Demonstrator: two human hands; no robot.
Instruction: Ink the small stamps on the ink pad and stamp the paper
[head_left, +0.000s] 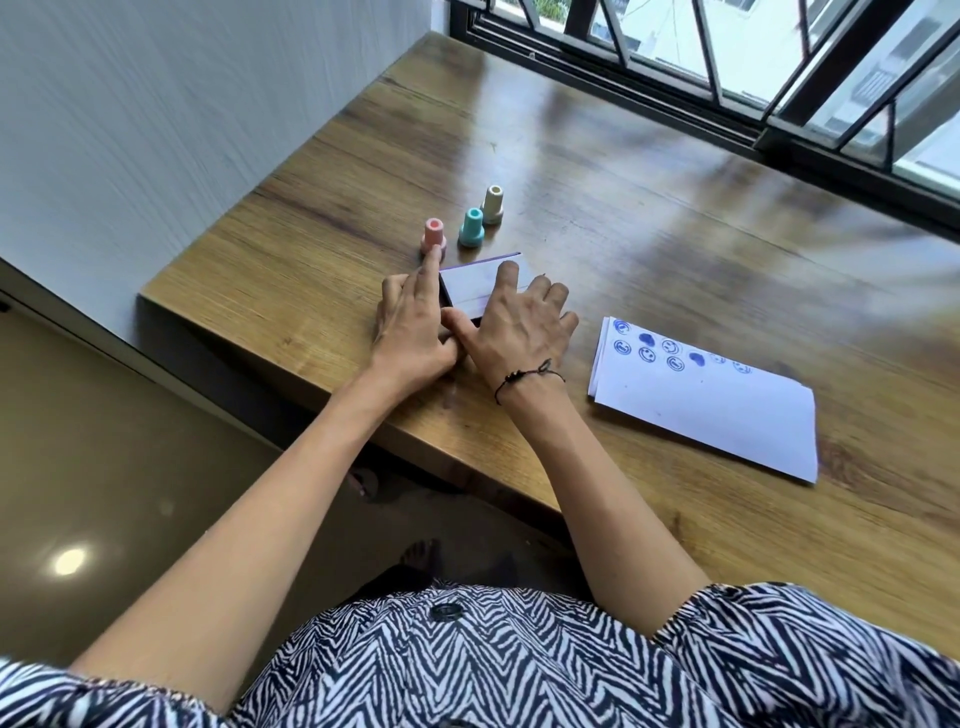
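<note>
Three small pastel plastic stamps (470, 221), frame centre; left hand (415, 327) and right hand (519, 332) flat, fingers spread on closed rectangular ink pad (470, 288); stamped white paper (711, 400) right, wood-grain surface (675, 234).

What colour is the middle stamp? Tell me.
Teal, between the pink and cream stamps; clearest in the head view.

We see pink stamp (433, 236), teal stamp (471, 227), cream stamp (493, 204), blue prints on white paper (727, 410), brown woodgrain surface (649, 218), zebra-patterned black-white garment (519, 660).
</note>
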